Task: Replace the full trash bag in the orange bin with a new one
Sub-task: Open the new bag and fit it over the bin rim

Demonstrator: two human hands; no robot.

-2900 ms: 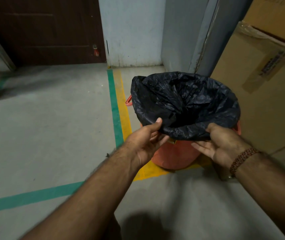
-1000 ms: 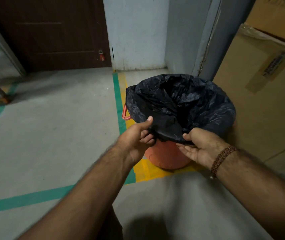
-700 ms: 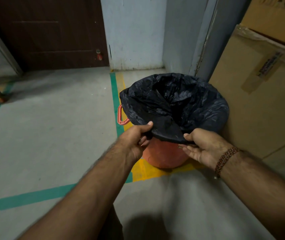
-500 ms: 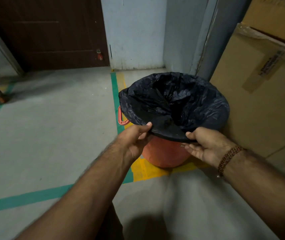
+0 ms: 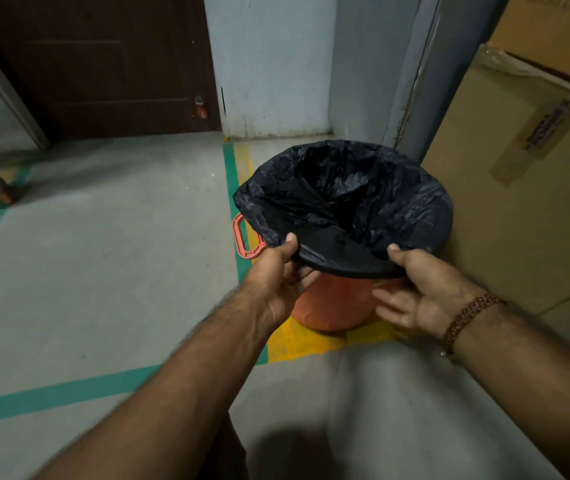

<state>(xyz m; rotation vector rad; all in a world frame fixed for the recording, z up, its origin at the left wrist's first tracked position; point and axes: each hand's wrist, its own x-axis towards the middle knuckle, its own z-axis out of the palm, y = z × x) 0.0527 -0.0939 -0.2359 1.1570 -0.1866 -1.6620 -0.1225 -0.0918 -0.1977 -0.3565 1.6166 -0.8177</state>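
Head view: black bag [image 5: 345,199] lines the orange bin [image 5: 332,299], both left hand [image 5: 276,275] and right hand [image 5: 422,292] pinching its folded near edge.

Orange bin [image 5: 332,303]: round plastic, upright on the floor, base over a yellow painted patch; one loop handle [image 5: 247,237] projects at 9 o'clock. Only the lower wall and that handle show.

Black trash bag [image 5: 345,202]: thin, crinkled, glossy plastic, lining the bin, mouth open and folded outward over the whole rim. The interior sags into deep folds toward the centre. At 6 o'clock the folded edge is stretched taut and smooth; elsewhere it is wrinkled.
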